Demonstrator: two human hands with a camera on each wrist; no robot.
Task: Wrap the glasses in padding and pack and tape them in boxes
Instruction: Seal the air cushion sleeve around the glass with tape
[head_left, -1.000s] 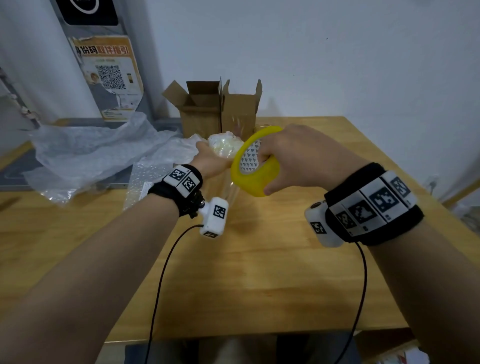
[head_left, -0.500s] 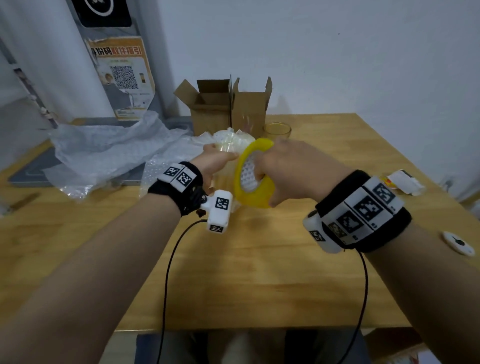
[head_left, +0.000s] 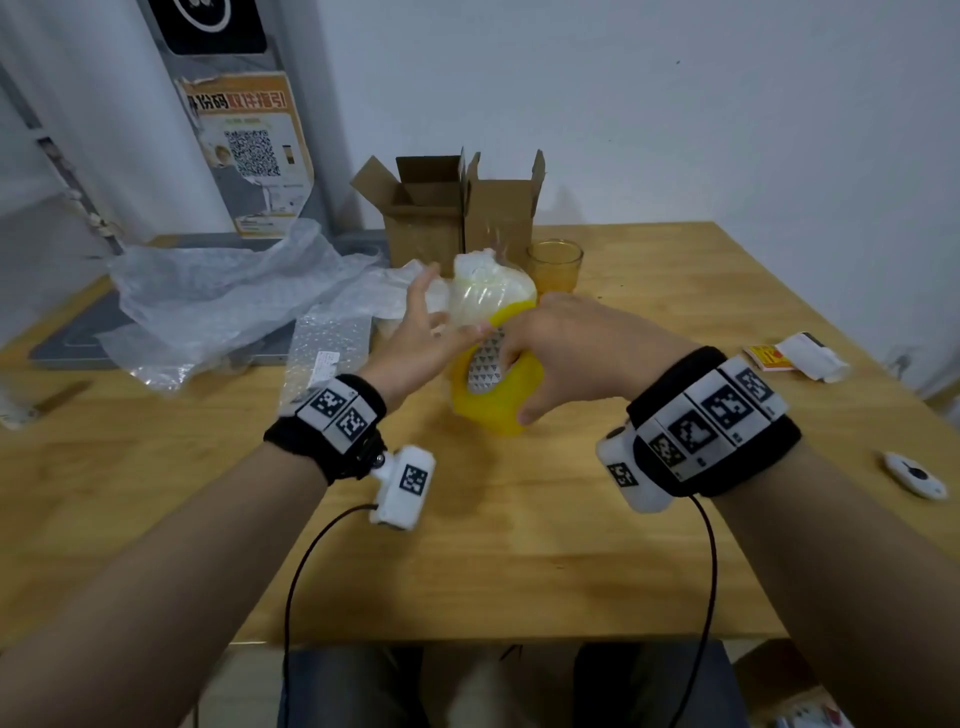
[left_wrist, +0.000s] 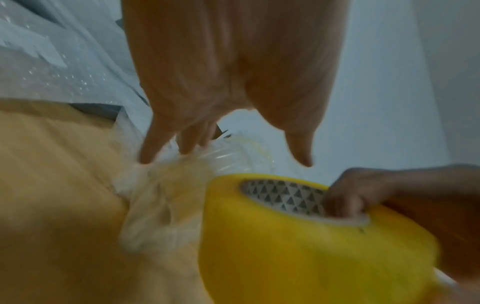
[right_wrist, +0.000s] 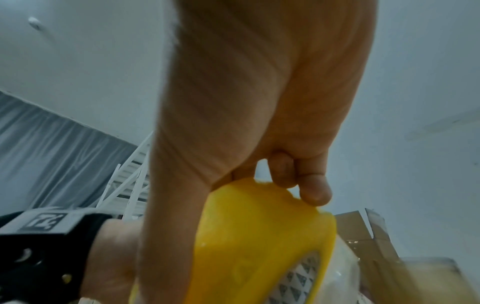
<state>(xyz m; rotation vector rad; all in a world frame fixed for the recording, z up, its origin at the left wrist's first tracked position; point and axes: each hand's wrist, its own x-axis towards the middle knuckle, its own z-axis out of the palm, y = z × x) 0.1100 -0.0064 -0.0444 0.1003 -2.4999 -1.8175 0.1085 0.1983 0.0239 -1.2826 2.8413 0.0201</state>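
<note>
A glass wrapped in bubble padding (head_left: 488, 291) stands on the wooden table (head_left: 519, 545), in front of two open cardboard boxes (head_left: 426, 213) (head_left: 501, 218). A bare amber glass (head_left: 555, 265) stands just right of it. My left hand (head_left: 423, 322) is open with its fingers spread, and its fingertips (left_wrist: 182, 150) touch the wrapped glass (left_wrist: 161, 205). My right hand (head_left: 550, 353) grips a yellow tape roll (head_left: 498, 410), fingers inside its patterned core (left_wrist: 283, 195) and thumb on the outer face (right_wrist: 259, 236). The roll sits low, right against the front of the padding.
Crumpled bubble wrap (head_left: 218, 291) and a smaller sheet (head_left: 332, 343) lie at the left, over a grey mat (head_left: 67, 348). A white packet (head_left: 810, 356) and a small white round device (head_left: 914, 475) lie near the table's right edge.
My left hand has let go of the wrapped glass and spread its fingers beside it. The right hand has brought the tape roll lower, against the front of the padding.
</note>
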